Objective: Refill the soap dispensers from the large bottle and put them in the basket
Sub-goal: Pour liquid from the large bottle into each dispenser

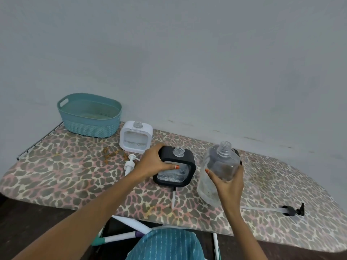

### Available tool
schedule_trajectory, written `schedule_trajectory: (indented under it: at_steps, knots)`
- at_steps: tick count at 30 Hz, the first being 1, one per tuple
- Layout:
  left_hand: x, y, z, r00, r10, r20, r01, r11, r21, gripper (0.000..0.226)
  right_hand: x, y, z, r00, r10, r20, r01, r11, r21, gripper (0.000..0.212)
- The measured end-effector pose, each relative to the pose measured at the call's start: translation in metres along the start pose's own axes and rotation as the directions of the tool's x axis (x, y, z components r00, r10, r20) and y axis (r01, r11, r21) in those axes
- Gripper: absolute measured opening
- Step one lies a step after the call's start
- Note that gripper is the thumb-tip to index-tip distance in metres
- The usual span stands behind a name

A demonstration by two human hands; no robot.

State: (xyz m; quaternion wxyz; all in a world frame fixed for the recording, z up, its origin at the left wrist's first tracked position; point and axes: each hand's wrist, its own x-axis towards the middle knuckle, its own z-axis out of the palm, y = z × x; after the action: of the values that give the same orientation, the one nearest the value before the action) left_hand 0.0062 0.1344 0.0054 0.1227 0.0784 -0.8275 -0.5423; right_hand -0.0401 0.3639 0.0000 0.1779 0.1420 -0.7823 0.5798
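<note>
My left hand [153,163] grips the left side of a black square soap dispenser [175,168], which stands uncapped on the leopard-print board [56,177] with clear liquid low inside. My right hand [228,186] holds the large clear bottle [217,166] upright just right of it; the bottle has no cap. A white square dispenser [135,136], also uncapped, stands behind. The teal basket [89,115] sits at the far left corner with nothing visible inside.
A white pump head [130,163] lies left of the black dispenser. A black pump with its tube [290,210] lies at the right. A thin tube [174,198] sticks out under the black dispenser. The wall runs close behind the board.
</note>
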Motion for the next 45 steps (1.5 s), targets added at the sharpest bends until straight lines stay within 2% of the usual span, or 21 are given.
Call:
schedule_trajectory:
  at_steps: [4,8,13,19,25,31,36,40,42,45]
  knots:
    - [0.023,0.004,0.004,1.0,0.002,-0.016,-0.002,1.0,0.015,0.054,-0.006,0.016,0.003,0.996,0.085,-0.039,-0.085,0.996,0.009,0.069]
    - [0.052,0.006,0.009,1.0,0.007,-0.02,-0.006,1.0,0.025,0.057,-0.012,0.027,-0.002,0.987,0.143,-0.069,-0.136,0.986,0.091,0.062]
    - [0.089,0.002,0.017,1.0,0.004,-0.024,-0.004,1.0,0.025,0.061,-0.017,0.038,-0.003,0.991,0.124,-0.051,-0.117,0.985,0.127,0.074]
    - [0.115,-0.015,0.027,0.999,-0.033,-0.016,0.033,0.999,0.026,0.063,-0.017,0.041,0.0,0.993,0.085,-0.078,-0.072,0.986,0.152,0.078]
    - [0.121,-0.034,0.033,0.997,-0.073,0.007,0.073,0.997,0.008,0.063,-0.017,0.04,0.003,0.99,0.102,-0.097,-0.084,0.981,0.174,0.078]
    - [0.119,-0.04,0.035,0.997,-0.053,0.057,0.054,0.999,-0.001,0.063,-0.018,0.04,0.003,0.989,0.122,-0.087,-0.105,0.979,0.177,0.079]
    - [0.116,-0.038,0.033,0.993,-0.066,0.096,0.065,0.998,0.014,0.062,-0.017,0.038,0.003,0.989,0.123,-0.084,-0.105,0.976,0.19,0.073]
    - [0.115,-0.032,0.028,0.985,-0.085,0.147,0.07,0.992,0.104,0.066,-0.018,0.039,0.002,0.987,0.14,-0.074,-0.122,0.971,0.204,0.075]
    - [0.113,-0.027,0.027,0.989,-0.045,0.137,0.019,0.982,0.186,0.08,-0.018,0.039,0.002,0.988,0.138,-0.065,-0.122,0.971,0.204,0.075]
    - [0.105,-0.006,0.031,0.996,0.093,0.011,-0.093,0.971,0.222,0.088,-0.017,0.038,0.002,0.989,0.136,-0.059,-0.122,0.971,0.206,0.07]
